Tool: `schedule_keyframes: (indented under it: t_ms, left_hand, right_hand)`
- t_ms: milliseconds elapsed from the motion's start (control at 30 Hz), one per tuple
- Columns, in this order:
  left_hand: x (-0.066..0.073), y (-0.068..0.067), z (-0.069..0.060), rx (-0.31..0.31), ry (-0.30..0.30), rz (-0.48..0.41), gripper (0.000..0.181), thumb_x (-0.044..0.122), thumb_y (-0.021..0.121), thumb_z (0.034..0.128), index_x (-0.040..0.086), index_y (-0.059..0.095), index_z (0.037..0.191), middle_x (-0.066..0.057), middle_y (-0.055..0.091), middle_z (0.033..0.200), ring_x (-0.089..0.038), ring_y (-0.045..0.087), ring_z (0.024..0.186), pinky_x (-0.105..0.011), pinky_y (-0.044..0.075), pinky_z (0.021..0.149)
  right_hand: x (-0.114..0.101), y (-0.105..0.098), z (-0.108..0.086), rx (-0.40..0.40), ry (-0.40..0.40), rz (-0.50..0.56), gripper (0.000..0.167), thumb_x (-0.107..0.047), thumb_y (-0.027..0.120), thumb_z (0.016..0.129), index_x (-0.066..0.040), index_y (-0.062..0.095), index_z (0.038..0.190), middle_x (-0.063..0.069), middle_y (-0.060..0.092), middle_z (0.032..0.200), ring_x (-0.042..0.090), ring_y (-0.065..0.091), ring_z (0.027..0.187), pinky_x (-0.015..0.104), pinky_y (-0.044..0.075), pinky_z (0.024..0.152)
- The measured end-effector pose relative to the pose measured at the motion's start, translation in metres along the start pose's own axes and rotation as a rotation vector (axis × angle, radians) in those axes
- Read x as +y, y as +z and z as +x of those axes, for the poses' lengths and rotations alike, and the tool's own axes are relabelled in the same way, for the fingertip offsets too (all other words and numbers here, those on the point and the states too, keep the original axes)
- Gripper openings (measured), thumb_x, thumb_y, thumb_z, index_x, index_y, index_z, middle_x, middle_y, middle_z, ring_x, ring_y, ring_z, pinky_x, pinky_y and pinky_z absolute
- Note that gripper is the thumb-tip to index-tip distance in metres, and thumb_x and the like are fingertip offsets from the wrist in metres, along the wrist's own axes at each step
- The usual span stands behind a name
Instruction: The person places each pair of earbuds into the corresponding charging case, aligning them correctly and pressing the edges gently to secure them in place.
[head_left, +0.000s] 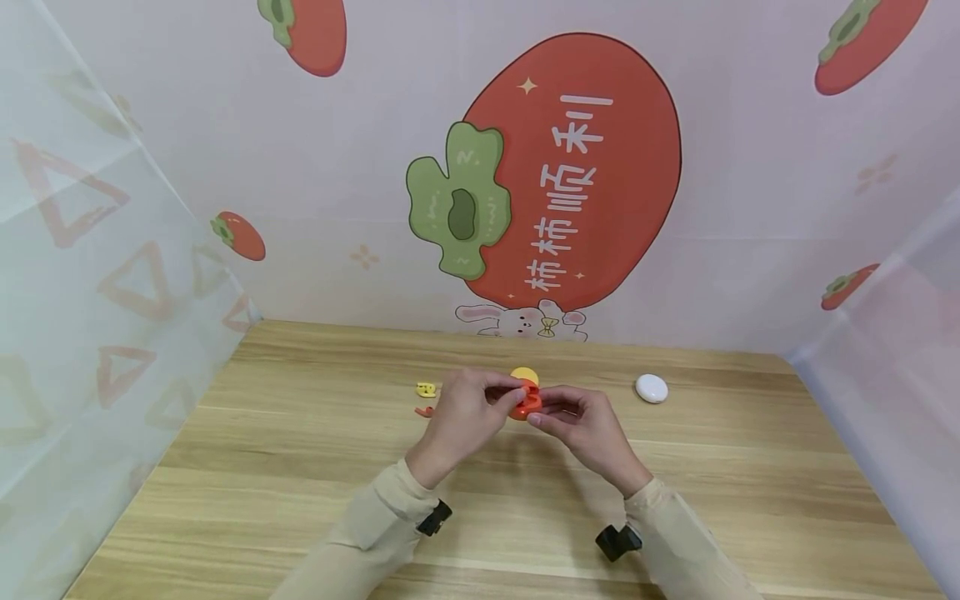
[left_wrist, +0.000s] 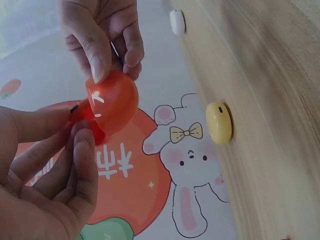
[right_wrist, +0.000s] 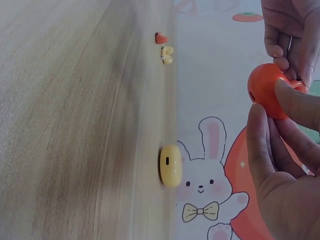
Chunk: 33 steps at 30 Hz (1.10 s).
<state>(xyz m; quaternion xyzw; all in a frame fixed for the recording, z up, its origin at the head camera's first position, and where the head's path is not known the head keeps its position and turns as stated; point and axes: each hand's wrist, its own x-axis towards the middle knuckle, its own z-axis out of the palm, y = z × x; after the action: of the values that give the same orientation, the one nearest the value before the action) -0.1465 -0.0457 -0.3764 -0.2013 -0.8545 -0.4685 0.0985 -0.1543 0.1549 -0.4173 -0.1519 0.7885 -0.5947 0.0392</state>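
Note:
An orange-red earbud case, glossy and rounded, is held up above the table with its lid raised. My right hand grips the case between thumb and fingers, its round back showing in the right wrist view. From the other side my left hand pinches a small red earbud with a dark spot, right at the case's opening. Fingers partly hide the earbud, so I cannot tell how far inside it sits. Another red earbud lies on the table beside my left hand, near yellow earbuds.
Behind my hands a yellow case stands on the wooden table. A white case lies to the right. Printed sheets wall the table at the back and both sides.

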Motion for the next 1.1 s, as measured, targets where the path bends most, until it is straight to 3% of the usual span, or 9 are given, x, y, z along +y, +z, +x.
schedule_keyframes:
  t_ms: [267, 600, 1100]
  left_hand:
    - [0.008, 0.006, -0.002, 0.043, 0.042, 0.122, 0.011, 0.007, 0.077, 0.0900, 0.003, 0.081, 0.099, -0.006, 0.077, 0.092, -0.011, 0.071, 0.075, -0.018, 0.054, 0.064]
    - [0.008, 0.015, -0.005, 0.050, 0.098, 0.173, 0.006, 0.005, 0.077, 0.0902, 0.005, 0.081, 0.095, -0.003, 0.076, 0.085, -0.006, 0.064, 0.066, -0.015, 0.050, 0.058]
    - [0.012, 0.016, -0.007, 0.019, 0.075, 0.260, 0.008, 0.004, 0.072, 0.0921, 0.007, 0.080, 0.093, -0.001, 0.075, 0.085, -0.006, 0.060, 0.064, -0.016, 0.046, 0.055]
  right_hand:
    - [-0.001, 0.000, 0.000, -0.004, -0.013, 0.028, 0.030, 0.000, 0.081, 0.085, 0.002, 0.073, 0.114, 0.015, 0.072, 0.104, 0.025, 0.073, 0.093, 0.031, 0.059, 0.083]
    - [0.000, 0.001, 0.000, -0.008, -0.013, 0.024, 0.032, -0.001, 0.082, 0.084, 0.001, 0.073, 0.114, 0.014, 0.073, 0.104, 0.024, 0.073, 0.094, 0.031, 0.058, 0.083]
    - [-0.001, 0.001, 0.000, -0.006, -0.019, 0.013, 0.029, 0.000, 0.081, 0.084, 0.000, 0.074, 0.113, 0.012, 0.073, 0.102, 0.024, 0.072, 0.093, 0.030, 0.058, 0.083]
